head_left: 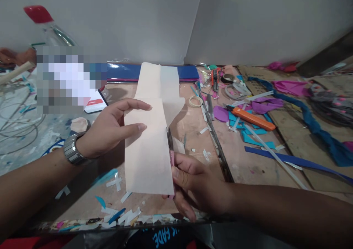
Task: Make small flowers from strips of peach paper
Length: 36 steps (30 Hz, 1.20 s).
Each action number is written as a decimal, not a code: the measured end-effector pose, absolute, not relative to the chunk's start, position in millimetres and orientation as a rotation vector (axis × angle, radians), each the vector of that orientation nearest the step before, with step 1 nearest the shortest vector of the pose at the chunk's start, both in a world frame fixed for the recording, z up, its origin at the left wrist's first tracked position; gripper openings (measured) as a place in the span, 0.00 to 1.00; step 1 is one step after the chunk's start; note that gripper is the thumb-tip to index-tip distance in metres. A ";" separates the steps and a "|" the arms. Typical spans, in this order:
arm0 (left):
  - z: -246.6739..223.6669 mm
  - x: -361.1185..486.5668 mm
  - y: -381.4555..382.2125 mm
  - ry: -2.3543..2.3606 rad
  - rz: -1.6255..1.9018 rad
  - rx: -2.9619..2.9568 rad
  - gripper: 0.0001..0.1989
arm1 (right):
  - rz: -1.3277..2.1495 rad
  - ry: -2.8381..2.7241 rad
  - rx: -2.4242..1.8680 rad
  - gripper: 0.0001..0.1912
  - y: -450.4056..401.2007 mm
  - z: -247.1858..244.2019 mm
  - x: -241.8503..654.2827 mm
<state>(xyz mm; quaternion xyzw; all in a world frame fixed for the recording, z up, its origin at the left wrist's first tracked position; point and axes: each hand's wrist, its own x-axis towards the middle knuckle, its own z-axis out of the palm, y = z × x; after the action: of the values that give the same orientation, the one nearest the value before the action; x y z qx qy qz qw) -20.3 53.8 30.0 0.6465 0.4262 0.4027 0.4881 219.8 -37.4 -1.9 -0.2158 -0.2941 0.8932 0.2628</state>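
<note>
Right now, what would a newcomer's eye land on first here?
Probably the large pale sheet in the middle, held by the left hand, with the right hand working pink-handled scissors at its right edge. Next, likely the bright orange cutter lying among the colored scraps on the right, then the red-topped bottle at the upper left.

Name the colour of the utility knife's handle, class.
The handle is orange; it shows best in the head view.
</note>
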 end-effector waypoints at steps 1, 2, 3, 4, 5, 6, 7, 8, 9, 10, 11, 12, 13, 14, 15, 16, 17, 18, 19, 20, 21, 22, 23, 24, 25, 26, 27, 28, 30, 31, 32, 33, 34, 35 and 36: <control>29.3 -20.5 54.2 1.030 0.991 1.583 0.18 | 2.416 -0.795 -0.593 0.25 -37.2 -1.2 219.6; 28.9 -20.5 54.5 1.028 0.990 1.593 0.19 | 2.418 -0.792 -0.596 0.25 -37.0 -0.6 219.6; 28.8 -20.5 54.6 1.026 0.990 1.600 0.19 | 2.419 -0.787 -0.594 0.25 -37.0 -0.2 219.6; 29.1 -20.4 54.5 1.027 0.990 1.600 0.19 | 2.419 -0.783 -0.587 0.25 -37.0 -0.1 219.8; 29.7 -20.1 54.2 1.030 0.990 1.592 0.18 | 2.417 -0.780 -0.578 0.24 -37.2 -0.3 220.1; 30.5 -19.6 53.8 1.032 0.993 1.575 0.18 | 2.418 -0.779 -0.566 0.24 -37.5 -0.9 220.4; 31.4 -19.1 53.3 1.033 1.000 1.551 0.18 | 2.419 -0.774 -0.556 0.23 -37.9 -1.7 220.8; 32.1 -18.7 52.9 1.032 1.012 1.524 0.18 | 2.422 -0.767 -0.551 0.23 -38.3 -2.5 221.1; 32.7 -18.3 52.6 1.030 1.024 1.497 0.18 | 2.428 -0.760 -0.547 0.23 -38.7 -3.3 221.3; 32.9 -18.2 52.4 1.026 1.036 1.480 0.17 | 2.431 -0.753 -0.544 0.22 -39.0 -4.0 221.5; 32.9 -18.3 52.4 1.024 1.043 1.474 0.17 | 2.430 -0.751 -0.543 0.22 -39.2 -4.3 221.6; 32.6 -18.7 52.5 1.024 1.043 1.479 0.17 | 2.427 -0.752 -0.545 0.22 -39.2 -4.3 221.6; 32.0 -19.4 52.8 1.023 1.036 1.496 0.17 | 2.422 -0.755 -0.547 0.22 -39.1 -4.0 221.6; 31.3 -20.3 53.1 1.018 1.024 1.523 0.17 | 2.418 -0.757 -0.546 0.22 -38.9 -3.5 221.5; 30.6 -21.4 53.6 1.007 1.011 1.556 0.17 | 2.414 -0.757 -0.547 0.22 -38.6 -3.0 221.4; 29.8 -22.5 54.1 0.991 1.001 1.595 0.17 | 2.408 -0.756 -0.545 0.22 -38.2 -2.6 221.3; 29.0 -23.6 54.7 0.970 0.991 1.634 0.17 | 2.405 -0.755 -0.536 0.21 -37.9 -2.4 221.3; 28.2 -24.6 55.3 0.952 0.988 1.675 0.17 | 2.402 -0.755 -0.526 0.21 -37.6 -2.5 221.2; 27.5 -25.4 55.8 0.933 0.981 1.718 0.17 | 2.399 -0.758 -0.521 0.21 -37.5 -3.0 221.2; 26.8 -26.0 56.4 0.918 0.978 1.747 0.17 | 2.397 -0.760 -0.523 0.21 -37.5 -3.6 221.2; 26.2 -26.5 56.8 0.906 0.976 1.768 0.17 | 2.395 -0.759 -0.534 0.22 -37.6 -4.3 221.2; 25.7 -26.7 57.1 0.896 0.975 1.779 0.18 | 2.394 -0.757 -0.550 0.23 -37.9 -4.9 221.1; 25.3 -26.8 57.2 0.887 0.977 1.780 0.18 | 2.395 -0.753 -0.569 0.24 -38.1 -5.4 221.0; 25.0 -26.8 57.3 0.880 0.978 1.775 0.18 | 2.396 -0.746 -0.585 0.24 -38.3 -5.6 221.0; 24.8 -26.8 57.3 0.875 0.979 1.769 0.18 | 2.400 -0.738 -0.591 0.25 -38.5 -5.7 220.8; 24.8 -26.7 57.2 0.874 0.978 1.762 0.17 | 2.406 -0.730 -0.592 0.25 -38.5 -5.5 220.7; 24.9 -26.7 57.0 0.875 0.977 1.756 0.17 | 2.412 -0.724 -0.588 0.25 -38.4 -5.1 220.5; 25.1 -26.6 56.9 0.881 0.974 1.753 0.17 | 2.415 -0.718 -0.585 0.25 -38.2 -4.7 220.4; 25.4 -26.6 56.8 0.892 0.970 1.758 0.17 | 2.415 -0.711 -0.584 0.25 -37.7 -3.9 220.1; 25.4 -26.6 56.8 0.897 0.969 1.764 0.17 | 2.416 -0.713 -0.583 0.25 -37.5 -3.5 220.0; 25.4 -26.6 56.9 0.902 0.970 1.774 0.17 | 2.418 -0.719 -0.584 0.26 -37.3 -3.1 220.0; 25.2 -26.7 57.0 0.914 0.971 1.785 0.17 | 2.420 -0.726 -0.585 0.27 -37.1 -2.7 220.0; 24.9 -26.8 57.1 0.924 0.973 1.793 0.17 | 2.422 -0.734 -0.585 0.28 -37.0 -2.3 220.0; 24.6 -26.9 57.3 0.932 0.973 1.796 0.18 | 2.423 -0.740 -0.587 0.29 -36.9 -1.9 220.1; 24.2 -27.0 57.4 0.935 0.974 1.795 0.18 | 2.421 -0.742 -0.590 0.29 -36.8 -1.5 220.2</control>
<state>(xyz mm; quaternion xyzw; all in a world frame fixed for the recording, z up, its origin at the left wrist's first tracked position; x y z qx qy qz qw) -27.0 57.4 24.2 0.7203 0.3753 0.3909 0.4330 220.2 -36.8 -1.5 -0.2186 -0.2751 0.8972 0.2675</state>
